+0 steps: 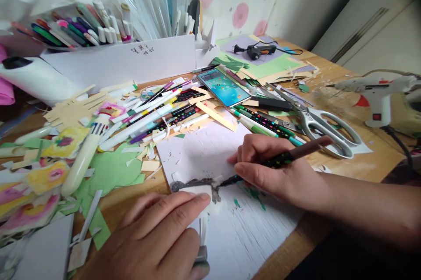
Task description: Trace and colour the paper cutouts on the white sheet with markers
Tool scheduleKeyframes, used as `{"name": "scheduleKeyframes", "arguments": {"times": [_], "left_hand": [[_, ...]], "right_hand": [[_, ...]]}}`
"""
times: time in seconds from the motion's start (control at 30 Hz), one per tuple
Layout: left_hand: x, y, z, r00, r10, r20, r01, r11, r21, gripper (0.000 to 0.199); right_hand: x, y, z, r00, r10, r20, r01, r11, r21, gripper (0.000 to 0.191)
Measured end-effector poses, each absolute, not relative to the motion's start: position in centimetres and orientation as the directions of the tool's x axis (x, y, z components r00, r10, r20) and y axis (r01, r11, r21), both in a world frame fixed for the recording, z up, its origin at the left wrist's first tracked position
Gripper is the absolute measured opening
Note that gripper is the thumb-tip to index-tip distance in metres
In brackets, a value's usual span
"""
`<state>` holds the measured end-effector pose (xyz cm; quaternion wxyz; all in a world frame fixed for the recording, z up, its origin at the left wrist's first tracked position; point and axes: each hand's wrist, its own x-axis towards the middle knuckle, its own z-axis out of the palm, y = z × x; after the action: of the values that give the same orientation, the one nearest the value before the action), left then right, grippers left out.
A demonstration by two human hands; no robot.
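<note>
My right hand [269, 168] is closed round a black marker [281, 160] with small coloured spots and a brownish rear end. Its dark tip rests by the edge of a small white paper piece [200, 191] with black and grey ink along its border. My left hand [164, 232] presses that piece down with its fingertips. A grey, cap-like thing [201, 253] shows between the left fingers and thumb, mostly hidden. Under both hands lies a white sheet [250, 232] with black and green ink marks.
Loose markers [164, 113] and a lit phone [225, 86] lie behind the sheet. Scissors [324, 129] and a white glue gun [378, 96] are at right. Painted flower pieces [49, 175] and green paper scraps [113, 170] cover the left. A white pen box [121, 63] stands behind.
</note>
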<state>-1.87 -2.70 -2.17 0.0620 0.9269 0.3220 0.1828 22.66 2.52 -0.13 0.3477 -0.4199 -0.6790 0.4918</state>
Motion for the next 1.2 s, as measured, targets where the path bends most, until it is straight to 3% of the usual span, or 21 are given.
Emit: {"name": "scheduleKeyframes", "arguments": {"times": [0.23,0.47,0.67,0.8,0.9,0.97,1.03,1.1,1.17,1.2], "left_hand": [[-1.7,-2.8,-2.2,0.719,0.626,0.301,0.581,-0.78,0.233,0.013],[-2.1,-2.1,-2.2,0.811,0.502,0.3,0.492,-0.863,0.115,0.013],[-2.0,-2.1,-2.1,0.8,0.519,0.301,0.516,-0.851,0.096,0.014],[-1.4,-2.2,-1.3,0.749,0.595,0.291,0.565,-0.803,0.189,0.003],[-1.3,-2.2,-0.4,0.671,0.673,0.31,0.601,-0.739,0.303,0.009],[-1.5,-2.2,0.0,0.631,0.684,0.366,0.596,-0.729,0.335,0.007],[-1.9,-2.1,-0.1,0.572,0.68,0.459,0.598,-0.729,0.334,0.005],[-2.3,-1.8,-0.5,0.486,0.671,0.56,0.613,-0.719,0.328,0.009],[-2.4,-1.4,-1.1,0.446,0.627,0.639,0.61,-0.735,0.295,0.01],[-2.3,-1.1,-1.4,0.432,0.614,0.661,0.604,-0.741,0.294,0.01]], "right_hand": [[22.7,2.7,-0.4,-0.399,0.914,0.071,0.198,0.162,-0.967,0.024],[22.6,2.7,-0.5,-0.402,0.912,0.074,0.199,0.166,-0.966,0.023],[22.3,2.8,-0.7,-0.389,0.918,0.07,0.19,0.154,-0.97,0.023],[22.2,2.9,-0.4,-0.355,0.93,0.095,0.172,0.165,-0.971,0.026],[23.3,2.9,0.9,-0.319,0.926,0.2,0.147,0.257,-0.955,0.02],[25.1,2.9,2.2,-0.32,0.895,0.31,0.256,0.397,-0.882,0.015],[27.6,3.0,3.7,-0.267,0.866,0.423,0.492,0.5,-0.713,0.022],[30.6,2.7,4.8,-0.125,0.856,0.501,0.769,0.403,-0.496,0.019],[33.4,2.2,5.2,-0.154,0.953,0.262,0.952,0.215,-0.219,0.019],[34.5,1.9,5.1,-0.156,0.967,0.2,0.968,0.19,-0.161,0.015]]}}
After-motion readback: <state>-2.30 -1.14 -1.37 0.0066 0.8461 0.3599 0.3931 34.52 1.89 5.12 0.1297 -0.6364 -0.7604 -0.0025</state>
